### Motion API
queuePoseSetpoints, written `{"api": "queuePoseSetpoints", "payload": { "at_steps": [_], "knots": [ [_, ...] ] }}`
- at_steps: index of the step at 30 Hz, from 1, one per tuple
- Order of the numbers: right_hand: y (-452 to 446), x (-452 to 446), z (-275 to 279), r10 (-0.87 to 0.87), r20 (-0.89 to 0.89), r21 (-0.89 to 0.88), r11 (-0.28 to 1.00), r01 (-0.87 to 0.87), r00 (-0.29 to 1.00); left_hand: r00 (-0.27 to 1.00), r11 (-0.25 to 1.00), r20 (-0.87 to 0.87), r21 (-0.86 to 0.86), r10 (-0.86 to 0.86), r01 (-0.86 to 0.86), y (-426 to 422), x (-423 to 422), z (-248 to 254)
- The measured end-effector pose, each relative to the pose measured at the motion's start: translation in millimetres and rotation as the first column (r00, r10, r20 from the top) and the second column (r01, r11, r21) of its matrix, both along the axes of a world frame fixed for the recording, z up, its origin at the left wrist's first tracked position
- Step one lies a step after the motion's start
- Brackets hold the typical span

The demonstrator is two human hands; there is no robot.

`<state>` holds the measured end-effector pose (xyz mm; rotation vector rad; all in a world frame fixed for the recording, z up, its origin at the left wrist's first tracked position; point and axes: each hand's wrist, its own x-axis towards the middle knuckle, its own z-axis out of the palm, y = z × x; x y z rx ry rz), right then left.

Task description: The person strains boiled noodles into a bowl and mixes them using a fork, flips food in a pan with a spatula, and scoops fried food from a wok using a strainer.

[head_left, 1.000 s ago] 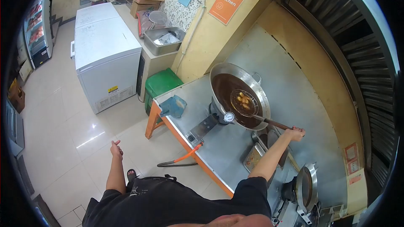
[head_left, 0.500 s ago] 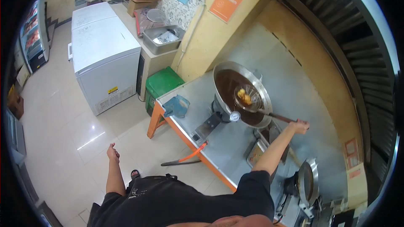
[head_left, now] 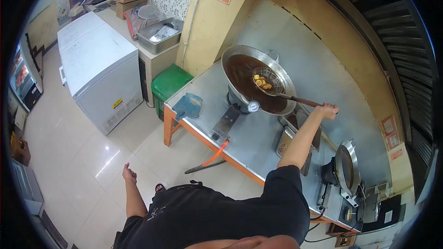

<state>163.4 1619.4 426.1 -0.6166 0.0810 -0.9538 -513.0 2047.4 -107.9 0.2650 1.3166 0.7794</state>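
My right hand (head_left: pixel 327 110) is closed round the wooden handle of a wire skimmer (head_left: pixel 302 101). The skimmer's round mesh basket is over the dark oil (head_left: pixel 242 79) in a large metal wok (head_left: pixel 285 74). Several yellow-brown fried pieces (head_left: pixel 262 83) lie in the basket; whether its underside touches the oil I cannot tell. A round dial thermometer (head_left: pixel 254 106) sits at the wok's near rim. My left hand (head_left: pixel 129 173) hangs over the floor at my side, holding nothing, one finger stretched out and the others loosely curled.
The wok stands on a burner on a metal-topped table (head_left: pixel 203 129). A blue cloth (head_left: pixel 188 105) lies at its left corner. Metal trays (head_left: pixel 287 142) and a second wok (head_left: pixel 346 168) are to the right. A green bin (head_left: pixel 170 83) and a white chest freezer (head_left: pixel 99 60) stand left.
The fried pieces have shifted within the skimmer's basket and more of them show. My view has turned slightly, revealing more of the second wok. My left hand's fingers have loosened.
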Motion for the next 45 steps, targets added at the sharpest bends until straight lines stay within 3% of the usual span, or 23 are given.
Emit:
{"api": "queuePoseSetpoints", "payload": {
  "at_steps": [3,9,14,17,18,25,30,37,42,45],
  "knots": [
    [12,-12,8,-0.029,-0.097,0.001,1.000,0.030,0.995,1.000,1.000,-0.016,-0.013,-0.023,0.022,-1,2,5],
    [-12,-36,9,-0.008,-0.041,0.078,0.997,0.011,0.999,0.998,0.999,-0.044,0.034,-0.036,0.038,-7,2,1],
    [-51,-61,-31,-0.010,0.059,0.242,0.970,-0.005,0.998,1.000,0.999,-0.011,0.040,-0.016,0.016,-1,-8,-59],
    [-61,-87,-51,-0.046,0.044,0.286,0.958,0.031,0.998,0.959,0.955,-0.029,0.086,-0.282,0.284,0,-24,-42],
    [-64,-93,-58,-0.060,0.037,0.293,0.955,0.046,0.998,0.924,0.944,-0.213,0.019,-0.317,0.328,-3,-14,-17],
    [-83,-122,-86,-0.053,0.144,0.332,0.943,0.002,0.988,0.839,0.854,-0.229,0.057,-0.494,0.518,7,3,42],
    [-89,-134,-112,-0.074,0.167,0.385,0.923,0.005,0.983,0.811,0.821,-0.259,0.099,-0.525,0.562,4,22,40],
    [-83,-142,-118,0.032,0.191,0.317,0.944,-0.092,0.981,0.790,0.799,-0.194,0.046,-0.581,0.599,-11,39,39],
    [-49,-143,-108,0.163,0.170,0.191,0.962,-0.195,0.972,0.750,0.757,-0.300,0.119,-0.589,0.643,-17,42,13],
    [-37,-136,-108,0.198,0.178,0.124,0.967,-0.221,0.964,0.693,0.707,-0.269,0.057,-0.669,0.704,-24,43,40]
  ]
}}
